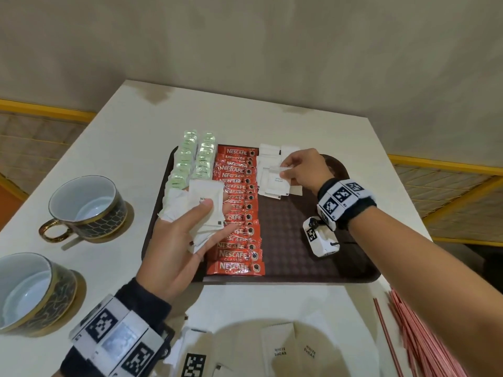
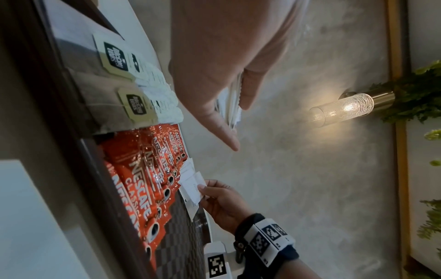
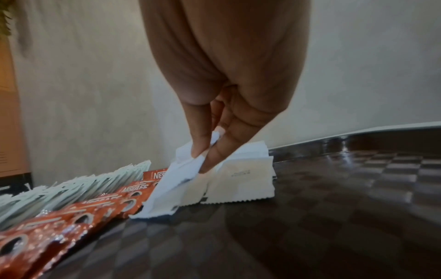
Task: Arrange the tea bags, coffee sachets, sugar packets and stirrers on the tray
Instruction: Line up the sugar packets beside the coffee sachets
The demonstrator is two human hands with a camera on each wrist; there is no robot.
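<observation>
Holding brown tray (image 1: 299, 257): tea bags (image 1: 190, 161) left, Nescafe sachets (image 1: 236, 213) centre, white sugar packets (image 1: 268, 170) far right. Right hand (image 1: 302, 168) pinching one sugar packet (image 1: 277, 179) over pile. Left hand (image 1: 179, 240) gripping sugar packet stack (image 1: 202, 210). Stirrers (image 1: 416, 338) on worktop (image 1: 130, 126). Two empty cups (image 1: 84, 205) left of tray.

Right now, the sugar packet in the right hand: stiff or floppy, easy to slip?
Probably floppy: the sugar packet bends and hangs below the right hand, which pinches its top edge. Likely light, since a fingertip pinch carries it. It may slide on the sugar packets already on the tray, which lie loosely overlapped.
</observation>
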